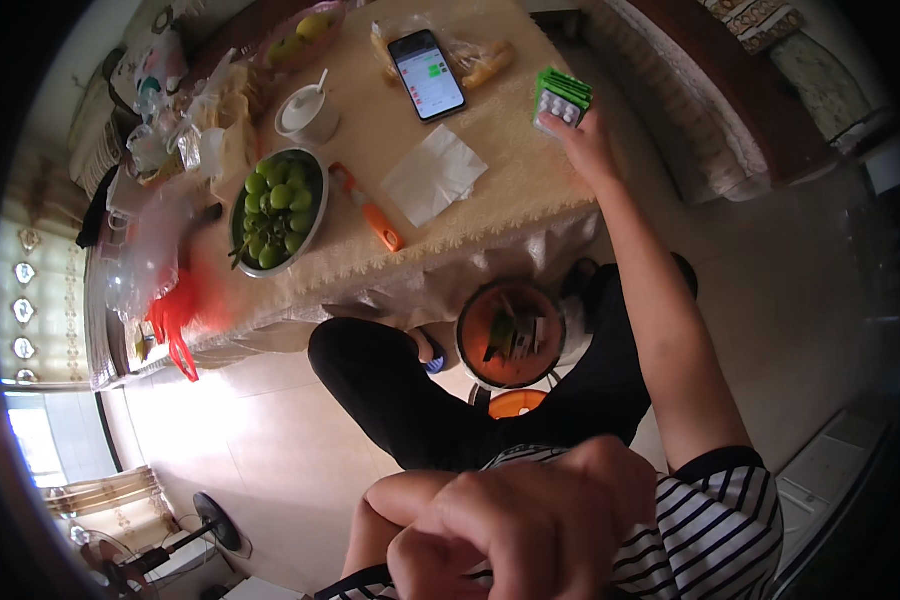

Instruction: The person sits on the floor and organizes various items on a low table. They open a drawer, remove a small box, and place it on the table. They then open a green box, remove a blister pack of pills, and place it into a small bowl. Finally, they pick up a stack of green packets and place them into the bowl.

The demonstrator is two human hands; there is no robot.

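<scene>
At the table's right edge my right hand (585, 140) is closed, its thumb over a silver blister pack (559, 107) with round white bumps. Several green-edged packs (564, 82) are fanned out directly behind it; whether my fingers grip those too is hidden. My left hand (520, 515) is raised very close to the camera, large and blurred, with its fingers curled in. What it holds, if anything, cannot be seen. Left of the blister pack, a phone (427, 76) with a lit screen lies on the tablecloth, and a white napkin (434, 178) is spread nearer to me.
On the table (530, 170) are a bowl (322, 196) of green grapes, an orange-handled peeler (378, 226), a lidded white cup (308, 117) and a pink fruit basket (327, 12). Plastic bags (160, 235) crowd the left. Between my legs stands a bin (467, 345).
</scene>
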